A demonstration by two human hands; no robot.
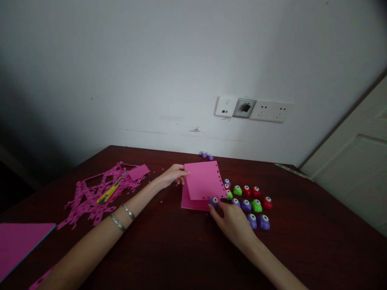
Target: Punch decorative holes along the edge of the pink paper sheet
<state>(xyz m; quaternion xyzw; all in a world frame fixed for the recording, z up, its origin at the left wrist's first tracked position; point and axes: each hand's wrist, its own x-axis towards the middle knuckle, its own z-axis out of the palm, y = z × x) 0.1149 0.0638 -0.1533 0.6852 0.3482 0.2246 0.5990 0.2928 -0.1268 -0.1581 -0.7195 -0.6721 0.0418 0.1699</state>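
My left hand (177, 174) pinches the left edge of a pink paper sheet (201, 180), which is tilted up toward me. Small punched holes run down its right edge and begin along the bottom at the right corner. At that bottom edge my right hand (231, 219) grips a purple craft punch (214, 202) with a white button. More pink paper (193, 204) lies beneath the raised sheet. Close to the right hand stand several purple, green and red craft punches, among them a green punch (256, 206) and a red punch (267, 203).
Left of the hands, a yellow utility knife (111, 189) rests on a heap of punched pink strips (87, 195). A larger pink sheet (22, 245) lies at the near left. Two purple punches (207, 155) stand by the wall, below the sockets (270, 110). Tiny pink bits dot the dark table (169, 249).
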